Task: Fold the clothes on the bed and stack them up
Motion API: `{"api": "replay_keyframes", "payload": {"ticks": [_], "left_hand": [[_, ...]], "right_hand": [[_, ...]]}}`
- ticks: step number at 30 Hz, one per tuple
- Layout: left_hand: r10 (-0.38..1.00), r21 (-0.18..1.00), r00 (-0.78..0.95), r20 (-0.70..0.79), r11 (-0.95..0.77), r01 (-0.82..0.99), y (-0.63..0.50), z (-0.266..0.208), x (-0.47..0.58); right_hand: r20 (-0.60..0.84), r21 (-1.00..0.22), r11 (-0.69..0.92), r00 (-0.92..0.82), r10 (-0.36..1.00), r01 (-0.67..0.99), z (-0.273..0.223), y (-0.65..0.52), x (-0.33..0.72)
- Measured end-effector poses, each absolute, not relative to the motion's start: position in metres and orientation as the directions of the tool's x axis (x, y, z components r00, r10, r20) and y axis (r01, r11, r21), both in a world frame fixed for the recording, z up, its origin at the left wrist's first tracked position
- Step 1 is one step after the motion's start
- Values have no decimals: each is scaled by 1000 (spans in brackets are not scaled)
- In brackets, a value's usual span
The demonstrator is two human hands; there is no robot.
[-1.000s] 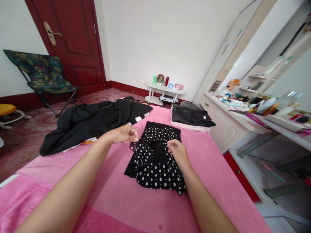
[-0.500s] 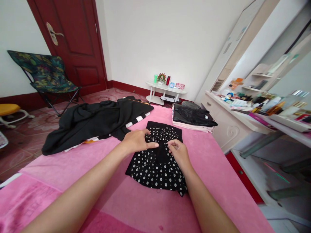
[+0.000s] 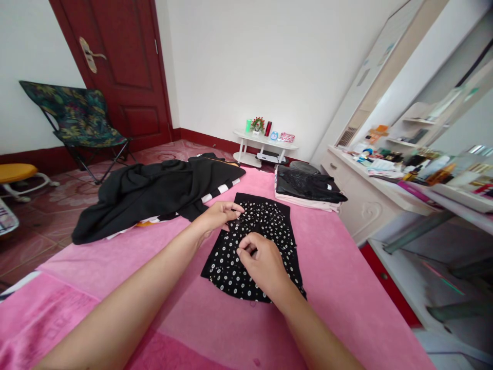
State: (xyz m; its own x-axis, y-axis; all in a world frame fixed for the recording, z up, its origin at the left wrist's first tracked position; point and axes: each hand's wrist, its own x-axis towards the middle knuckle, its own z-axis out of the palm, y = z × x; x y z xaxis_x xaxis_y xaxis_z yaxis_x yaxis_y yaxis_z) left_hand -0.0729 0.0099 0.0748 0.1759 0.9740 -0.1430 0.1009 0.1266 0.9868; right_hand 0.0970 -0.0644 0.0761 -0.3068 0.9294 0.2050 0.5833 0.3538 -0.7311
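A black garment with white dots and a plain black band [image 3: 265, 199] along its far edge lies spread on the pink bed cover [image 3: 327, 267]. My left hand [image 3: 219, 216] is at the garment's upper left side, its fingers stretched out and its thumb apart. Over the middle of the dotted cloth, my right hand [image 3: 264, 259] has thumb and forefinger drawn together in a pinch. Whatever sits between those fingertips, if anything, is too small to make out. My right hand and forearm hide part of the garment's lower right side.
A crumpled black garment [image 3: 154, 192] lies to the left. Folded clothes [image 3: 308, 187], black lace on top, are stacked at the far right. A dressing table [image 3: 346, 167] with bottles stands beside the bed. Beyond are a folding chair [image 3: 77, 118] and a small white table [image 3: 265, 140].
My right hand has moved left and nearer to me across the dotted garment. My left hand has drawn back slightly to its upper left side. A plain dark patch at the middle no longer shows.
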Motion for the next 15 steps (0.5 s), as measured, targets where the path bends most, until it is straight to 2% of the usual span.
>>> {"api": "replay_keyframes", "payload": {"ticks": [3,6,8,10,13,15], "left_hand": [[986,991,102,-129,132,-23,13,75,-78],[997,997,17,-80,80,-9,20,69,-85],[997,994,-68,21,-13,108,24,62,-90],[977,934,-111,184,-139,328,27,53,-95],[936,713,-6,353,-264,650,30,44,-99],[917,603,31,397,-286,745,29,48,-97]], "right_hand": [[204,-852,299,-253,946,430,82,-63,99],[191,-915,260,-236,953,309,92,-64,103],[153,-935,221,-243,958,279,95,-65,103],[111,-949,178,-252,961,261,94,-64,103],[84,-955,146,-239,967,257,89,-59,104],[102,-956,154,-208,973,251,87,-56,106]]}}
